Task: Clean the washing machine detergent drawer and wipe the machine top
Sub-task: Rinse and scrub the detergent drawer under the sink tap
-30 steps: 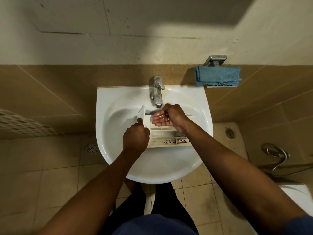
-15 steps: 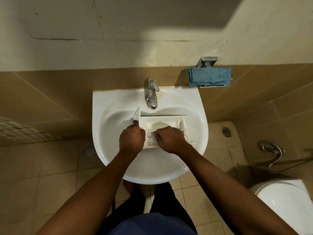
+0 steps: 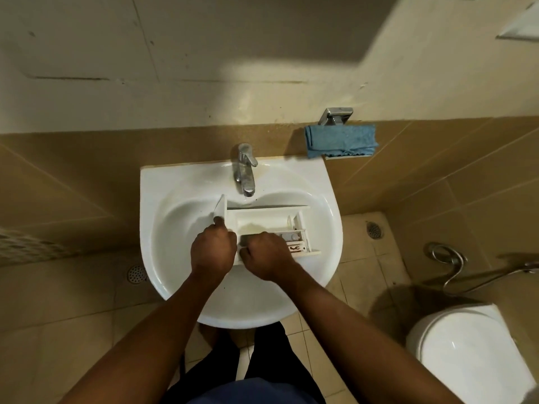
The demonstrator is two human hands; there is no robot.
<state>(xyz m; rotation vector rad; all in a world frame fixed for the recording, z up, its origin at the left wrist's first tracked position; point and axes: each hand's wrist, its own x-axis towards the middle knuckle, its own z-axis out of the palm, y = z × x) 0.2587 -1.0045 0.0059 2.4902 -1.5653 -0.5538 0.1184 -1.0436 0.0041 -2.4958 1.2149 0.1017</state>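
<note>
Head view: the detergent drawer (image 3: 262,220) lies in the sink (image 3: 151,199), just below the tap (image 3: 245,173). Your left grip (image 3: 213,252) is clamped on the drawer's front-panel end. Your right grip (image 3: 267,255) curls over its near wall; I cannot tell whether it holds. A blue cloth (image 3: 341,139) hangs on the wall.

White sink (image 3: 175,182) with detergent drawer (image 3: 262,220)
</note>
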